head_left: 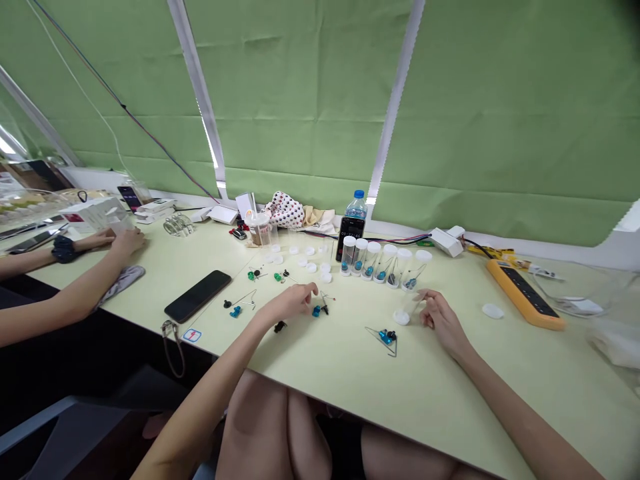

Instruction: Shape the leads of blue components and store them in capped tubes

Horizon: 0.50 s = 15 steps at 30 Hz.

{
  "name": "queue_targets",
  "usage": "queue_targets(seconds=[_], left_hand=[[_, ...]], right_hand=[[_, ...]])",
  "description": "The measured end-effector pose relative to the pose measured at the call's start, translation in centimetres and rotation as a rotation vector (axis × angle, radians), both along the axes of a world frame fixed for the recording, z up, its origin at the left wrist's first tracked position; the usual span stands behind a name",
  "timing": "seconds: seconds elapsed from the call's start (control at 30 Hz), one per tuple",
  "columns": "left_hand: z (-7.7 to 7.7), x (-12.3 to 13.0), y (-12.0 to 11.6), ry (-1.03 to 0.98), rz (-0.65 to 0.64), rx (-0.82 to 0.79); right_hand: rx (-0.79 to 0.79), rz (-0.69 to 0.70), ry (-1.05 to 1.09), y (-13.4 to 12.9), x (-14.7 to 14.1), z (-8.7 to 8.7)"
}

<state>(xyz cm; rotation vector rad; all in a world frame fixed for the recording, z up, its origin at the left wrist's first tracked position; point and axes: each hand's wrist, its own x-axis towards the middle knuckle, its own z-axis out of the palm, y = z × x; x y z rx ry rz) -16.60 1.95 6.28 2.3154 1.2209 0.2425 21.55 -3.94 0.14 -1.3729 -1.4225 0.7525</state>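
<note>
My left hand (293,301) hovers low over the table, its fingers loosely bent and apart, beside a small blue part (316,311) and a black part (325,309) with thin metal pieces. Under its wrist lies another black part (280,327). My right hand (443,321) has its fingers closed on a clear tube with a white end (401,317), which is at the tabletop. In front of that tube is a group of blue and black parts (387,337) with bent metal rods. Several capped clear tubes (371,261) holding blue parts and rods stand upright in a row behind.
Green parts (277,277), white caps (311,267) and more blue parts (235,311) lie left of centre. A phone (198,296) rests near the front edge. Another phone (350,233) shows a timer before a bottle (357,203). An orange power strip (525,293) lies right. A co-worker's hands (127,241) handle a box.
</note>
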Motion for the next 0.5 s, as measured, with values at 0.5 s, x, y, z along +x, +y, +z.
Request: queue_targets(seconds=[0.5], left_hand=[[-1.7, -5.9, 4.0, 0.045, 0.16, -0.032]], right_hand=[[-0.006, 0.005, -0.054, 0.3, 0.5, -0.6]])
